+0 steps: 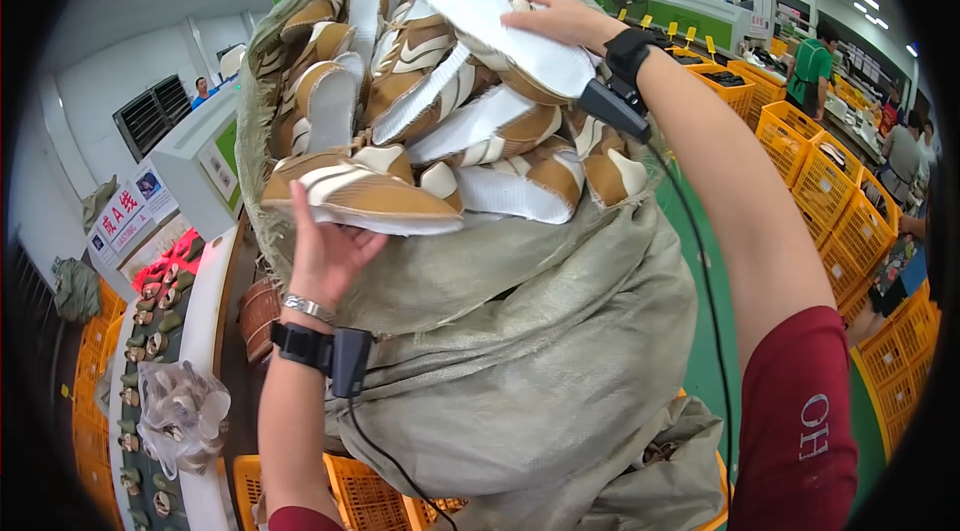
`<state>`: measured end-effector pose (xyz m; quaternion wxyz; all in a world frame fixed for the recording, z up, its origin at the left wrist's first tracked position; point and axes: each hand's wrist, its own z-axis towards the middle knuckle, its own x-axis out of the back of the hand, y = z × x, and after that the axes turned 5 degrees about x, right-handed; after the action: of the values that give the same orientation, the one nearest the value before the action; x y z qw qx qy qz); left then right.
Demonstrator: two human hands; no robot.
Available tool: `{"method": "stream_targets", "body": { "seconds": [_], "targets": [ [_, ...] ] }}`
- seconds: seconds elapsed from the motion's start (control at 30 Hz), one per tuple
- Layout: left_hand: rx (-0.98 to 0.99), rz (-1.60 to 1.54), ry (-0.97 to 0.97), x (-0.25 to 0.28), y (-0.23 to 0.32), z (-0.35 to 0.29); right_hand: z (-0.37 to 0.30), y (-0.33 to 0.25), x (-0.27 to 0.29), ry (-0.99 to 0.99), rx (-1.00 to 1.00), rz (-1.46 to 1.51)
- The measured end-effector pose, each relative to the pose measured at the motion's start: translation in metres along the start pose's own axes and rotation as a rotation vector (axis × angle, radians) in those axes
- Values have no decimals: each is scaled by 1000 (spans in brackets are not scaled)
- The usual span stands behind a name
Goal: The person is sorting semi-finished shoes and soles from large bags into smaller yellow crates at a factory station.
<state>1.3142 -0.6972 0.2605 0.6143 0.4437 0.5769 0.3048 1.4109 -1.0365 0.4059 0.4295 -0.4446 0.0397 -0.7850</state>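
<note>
A large grey-green woven sack [520, 301] stands open in front of me, heaped with brown shoe uppers with cream stripes and white undersides. My left hand [335, 256] grips one brown shoe upper [370, 193] at the sack's near left edge, thumb on its side and fingers underneath. That piece lies level, its white bottom edge facing down. At the top right of the heap, my right hand [565, 19] holds another shoe upper [490, 16] by its side, white underside turned up. Its fingers partly disappear behind the piece.
On the left, a conveyor belt [130, 411] carries several shoe pieces, and a clear plastic bag [182, 411] rests beside them. Orange crates [825, 176] are stacked along the right, with people beyond. More orange crates [365, 496] are under the sack. Cables hang from both wrists.
</note>
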Motion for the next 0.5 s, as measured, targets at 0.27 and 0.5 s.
{"method": "stream_targets", "body": {
  "seconds": [0.27,0.5],
  "targets": [
    [-117,-318,-179,17,-25,13,0,-3,-24,-245,49,-115],
    [-149,-260,2,-3,-40,27,-30,-4,-44,-361,-82,-224]
  ]
}}
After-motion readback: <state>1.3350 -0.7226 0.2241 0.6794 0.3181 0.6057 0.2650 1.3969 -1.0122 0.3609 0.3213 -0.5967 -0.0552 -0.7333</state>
